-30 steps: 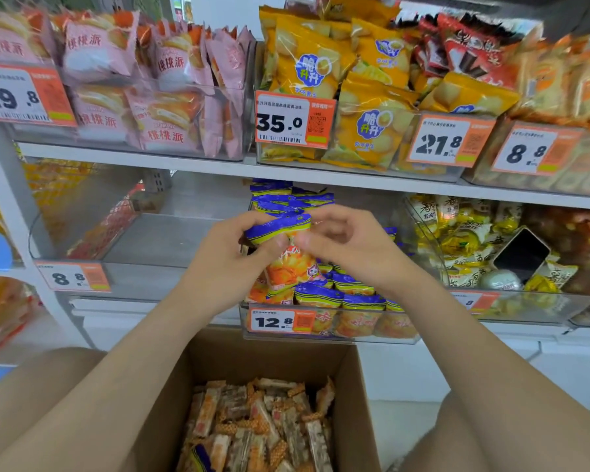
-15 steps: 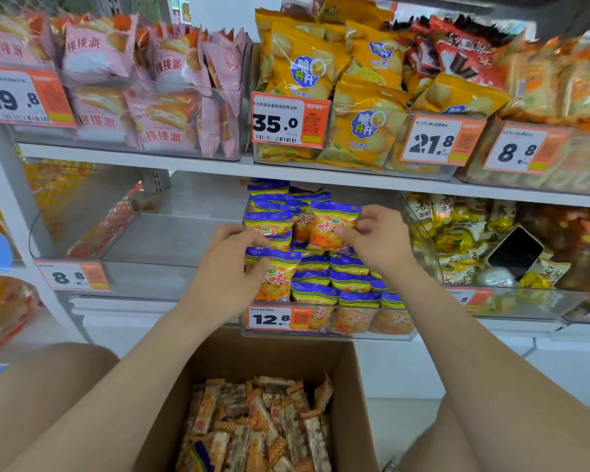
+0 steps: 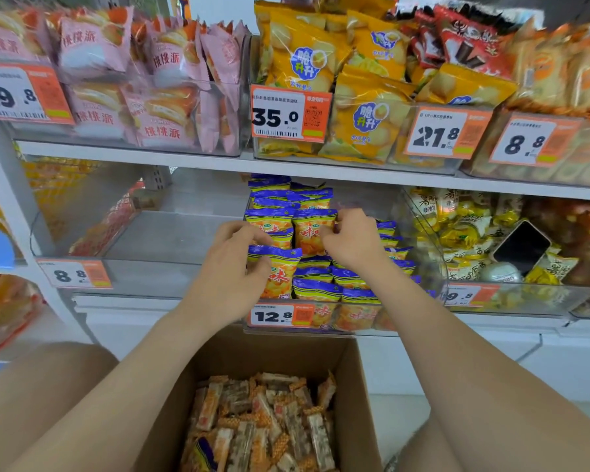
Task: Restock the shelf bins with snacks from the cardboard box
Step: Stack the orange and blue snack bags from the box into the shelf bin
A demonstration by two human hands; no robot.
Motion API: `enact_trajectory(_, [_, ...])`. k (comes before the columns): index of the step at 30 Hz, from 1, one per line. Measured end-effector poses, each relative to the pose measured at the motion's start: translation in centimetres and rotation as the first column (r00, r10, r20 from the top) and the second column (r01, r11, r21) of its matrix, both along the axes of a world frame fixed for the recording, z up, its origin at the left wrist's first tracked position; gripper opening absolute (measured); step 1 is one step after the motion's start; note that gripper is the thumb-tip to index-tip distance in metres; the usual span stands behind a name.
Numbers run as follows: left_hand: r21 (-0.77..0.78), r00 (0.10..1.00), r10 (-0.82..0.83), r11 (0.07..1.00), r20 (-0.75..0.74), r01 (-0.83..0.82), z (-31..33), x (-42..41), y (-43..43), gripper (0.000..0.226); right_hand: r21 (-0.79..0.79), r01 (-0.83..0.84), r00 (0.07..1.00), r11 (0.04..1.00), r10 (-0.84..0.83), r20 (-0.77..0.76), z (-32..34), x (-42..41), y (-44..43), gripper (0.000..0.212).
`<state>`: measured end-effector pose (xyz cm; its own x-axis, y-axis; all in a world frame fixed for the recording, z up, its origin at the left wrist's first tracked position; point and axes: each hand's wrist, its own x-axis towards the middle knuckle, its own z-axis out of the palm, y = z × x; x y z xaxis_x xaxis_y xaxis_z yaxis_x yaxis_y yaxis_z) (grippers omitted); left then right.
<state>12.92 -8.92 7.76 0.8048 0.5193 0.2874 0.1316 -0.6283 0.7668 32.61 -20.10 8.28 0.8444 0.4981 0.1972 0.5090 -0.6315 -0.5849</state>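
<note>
Arranging packets in the crowded middle bin (image 3: 324,331), the left hand (image 3: 230,270) grips one blue-and-orange packet (image 3: 281,272) at the front while the right hand (image 3: 353,245) pinches a second packet (image 3: 312,231) behind it; a hard shove could topple the upright rows over the low front wall. The cardboard box (image 3: 353,379) of wrapped bars (image 3: 263,424) sits directly below, and the upper shelf (image 3: 133,155) limits headroom above the bin.

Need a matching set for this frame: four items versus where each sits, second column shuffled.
1 pink packets
2 yellow chip bags
3 blue-and-orange packets
4 cardboard box

A behind the 12.8 tag
B below the shelves
C behind the 35.0 tag
D behind the 19.8 tag

Pairs: 1-D, 2-C, 3-A, 4-B
</note>
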Motion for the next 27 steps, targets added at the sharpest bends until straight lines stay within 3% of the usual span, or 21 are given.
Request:
enact_trajectory(1, [-0.005,1.000,0.006,1.000,0.015,-0.006,0.0,-0.1,-0.1,0.021,0.013,0.015,1.000,1.000,-0.015,0.005,0.1,-0.3,-0.1,0.021])
enact_trajectory(3, [-0.019,0.998,0.031,0.999,0.048,-0.030,0.0,-0.5,-0.3,0.027,0.044,0.061,0.998,0.997,-0.062,0.015,0.4,-1.0,-0.7,0.035])
enact_trajectory(6, [0.053,0.984,0.119,0.990,0.129,-0.127,-0.1,-1.4,-0.6,0.030,0.104,0.075,0.980,0.992,-0.093,0.176,1.1,-2.4,-1.9,0.039])
enact_trajectory(8, [0.102,0.959,0.171,0.975,0.224,-0.197,-0.1,-2.4,-1.1,0.025,0.206,-0.040,0.970,0.978,-0.012,0.242,1.9,-4.3,-3.4,0.023])
enact_trajectory(11, [0.114,0.952,0.134,0.979,0.274,-0.171,0.2,-4.3,-2.6,0.011,0.282,-0.247,0.969,0.927,0.229,0.095,2.6,-8.6,-6.3,0.027])
enact_trajectory(13, [0.120,0.992,0.037,0.991,0.124,-0.052,-0.2,-5.4,-3.3,0.007,0.201,-0.397,0.909,0.896,0.414,-0.049,2.3,-11.3,-7.9,0.031])
enact_trajectory(15, [0.161,0.975,-0.113,0.976,-0.193,0.145,-1.1,-6.3,-3.5,0.011,0.053,-0.514,0.843,0.856,0.515,-0.156,0.6,-13.0,-8.7,0.031])
enact_trajectory(16, [0.165,0.911,-0.189,0.950,-0.367,0.264,-1.9,-6.7,-3.4,0.013,-0.027,-0.559,0.816,0.829,0.544,-0.196,-0.6,-13.7,-8.8,0.030])
enact_trajectory(18, [0.123,0.694,-0.278,0.875,-0.665,0.468,-4.5,-7.3,-3.3,0.014,-0.183,-0.644,0.759,0.743,0.590,-0.275,-3.4,-14.9,-8.8,0.029])
enact_trajectory(20, [0.057,0.474,-0.256,0.833,-0.842,0.550,-8.2,-7.7,-2.9,0.020,-0.301,-0.714,0.699,0.633,0.617,-0.362,-6.6,-16.2,-8.6,0.030])
enact_trajectory(24, [0.018,0.220,-0.141,0.804,-0.965,0.594,-14.4,-9.1,-2.9,0.027,-0.421,-0.793,0.607,0.441,0.635,-0.478,-12.5,-18.6,-8.1,0.027])
enact_trajectory(27, [-0.047,0.151,-0.162,0.820,-0.975,0.571,-17.5,-10.1,-2.7,0.047,-0.446,-0.805,0.591,0.391,0.594,-0.546,-16.3,-19.8,-7.7,0.028])
